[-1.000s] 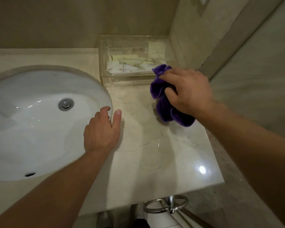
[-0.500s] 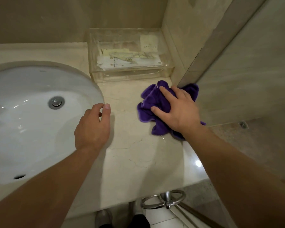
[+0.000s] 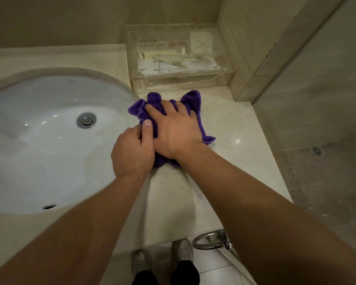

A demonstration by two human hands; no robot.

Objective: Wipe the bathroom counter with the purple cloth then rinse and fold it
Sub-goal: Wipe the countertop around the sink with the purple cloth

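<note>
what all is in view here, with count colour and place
purple cloth: one, purple, bunched on the counter right of the sink
counter: one, beige marble, around the sink
sink: one, white, left, metal drain in it
clear box: one, transparent, back of counter, packets inside
towel ring: one, chrome, below the counter's front edge
shoes: two, grey, bottom of view
right hand: one, presses flat on the cloth
left hand: one, against the cloth's sink side, hold unclear
</note>
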